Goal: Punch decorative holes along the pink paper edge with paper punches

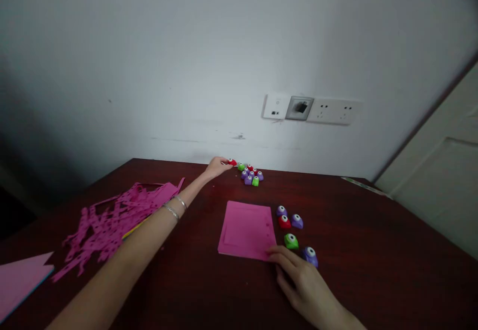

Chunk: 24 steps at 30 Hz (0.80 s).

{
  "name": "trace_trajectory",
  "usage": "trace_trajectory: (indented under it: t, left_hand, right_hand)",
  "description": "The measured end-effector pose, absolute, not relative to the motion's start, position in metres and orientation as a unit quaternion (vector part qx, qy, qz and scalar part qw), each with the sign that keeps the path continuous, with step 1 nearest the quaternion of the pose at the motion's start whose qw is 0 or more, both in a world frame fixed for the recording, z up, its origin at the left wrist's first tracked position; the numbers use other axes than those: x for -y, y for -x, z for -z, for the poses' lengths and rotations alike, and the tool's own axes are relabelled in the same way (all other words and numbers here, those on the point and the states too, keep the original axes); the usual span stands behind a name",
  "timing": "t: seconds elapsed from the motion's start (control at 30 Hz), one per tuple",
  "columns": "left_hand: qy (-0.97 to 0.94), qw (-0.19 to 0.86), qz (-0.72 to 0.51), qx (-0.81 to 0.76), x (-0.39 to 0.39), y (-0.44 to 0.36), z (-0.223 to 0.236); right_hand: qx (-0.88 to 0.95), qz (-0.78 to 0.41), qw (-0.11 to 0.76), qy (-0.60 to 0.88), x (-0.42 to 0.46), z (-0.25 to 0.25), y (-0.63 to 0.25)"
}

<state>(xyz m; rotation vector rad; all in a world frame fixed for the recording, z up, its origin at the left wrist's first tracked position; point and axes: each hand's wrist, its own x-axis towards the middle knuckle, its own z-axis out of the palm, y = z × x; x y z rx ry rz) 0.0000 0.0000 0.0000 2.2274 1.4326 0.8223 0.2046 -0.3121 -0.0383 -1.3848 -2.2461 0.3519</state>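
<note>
At the far side of the table, my left hand (218, 167) is closed on a small red paper punch (232, 162) with a white button on top. Right beside it sits a cluster of similar punches (248, 175) in green, purple and red. My right hand (298, 277) rests nearer to me, its fingertips on the lower right corner of a stack of square pink paper (246, 230) and its fingers slightly apart. Just right of the paper are a red punch (284, 222), a green punch (291, 241) and a few purple punches (309, 256).
A tangled pile of punched pink paper strips (123, 215) covers the left of the dark red table (354, 250). More pink sheets (22, 280) lie at the lower left edge. Behind stands a white wall (186, 71) with sockets (332, 111); a pale door (440, 156) is at right.
</note>
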Motion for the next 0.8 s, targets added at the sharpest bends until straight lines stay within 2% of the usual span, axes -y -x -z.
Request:
trace_trajectory:
  t: [0.17, 0.3, 0.4, 0.57, 0.8]
  left_hand:
    - [-0.824, 0.258, -0.333, -0.379, 0.038, 0.020, -0.034]
    - [-0.851, 0.300, -0.283, -0.324, 0.080, 0.027, -0.056]
    - [-0.878, 0.294, -0.247, -0.285, 0.110, 0.029, -0.064]
    - [-0.913, 0.250, -0.221, -0.235, 0.145, 0.034, -0.059]
    - [-0.921, 0.271, -0.172, -0.222, 0.163, 0.036, -0.038]
  right_hand:
    - [0.815, -0.125, 0.250, 0.507, 0.314, 0.037, -0.204]
    - [0.817, -0.118, 0.250, 0.506, 0.316, 0.037, -0.202]
    - [0.818, -0.116, 0.242, 0.508, 0.317, 0.038, -0.202]
    - [0.819, -0.115, 0.236, 0.511, 0.317, 0.040, -0.202]
    - [0.808, -0.134, 0.256, 0.513, 0.319, 0.036, -0.200]
